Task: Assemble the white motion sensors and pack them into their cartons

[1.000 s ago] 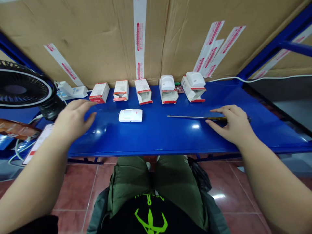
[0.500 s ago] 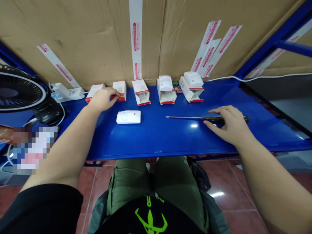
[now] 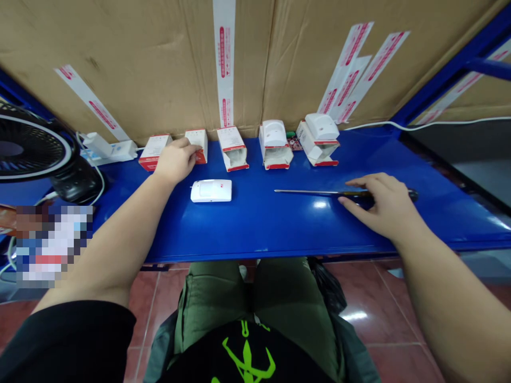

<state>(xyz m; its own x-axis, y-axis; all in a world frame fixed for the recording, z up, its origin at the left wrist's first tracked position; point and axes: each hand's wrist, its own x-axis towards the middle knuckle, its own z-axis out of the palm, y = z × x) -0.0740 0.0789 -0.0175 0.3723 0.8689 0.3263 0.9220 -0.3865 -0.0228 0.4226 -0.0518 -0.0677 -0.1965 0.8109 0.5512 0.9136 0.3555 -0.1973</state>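
Five boxes (image 3: 232, 139) line the tabletop (image 3: 259, 229), and our left hand (image 3: 175, 159) has just reached the second box (image 3: 197, 139) from the left, fingers curled, grip unclear, bringing it into play; our right hand (image 3: 383, 199) stays loosely spread over the screwdriver (image 3: 319, 192), not clasping it.

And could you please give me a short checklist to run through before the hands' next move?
1. Left hand at the second box from the left: ok, fingertips at its near end.
2. Firm grip on that box: cannot tell.
3. Right hand closed around the screwdriver: not ok, thumb and forefinger stand apart.
4. White device apart from both hands: ok.
5. Middle box open at its near end: ok.
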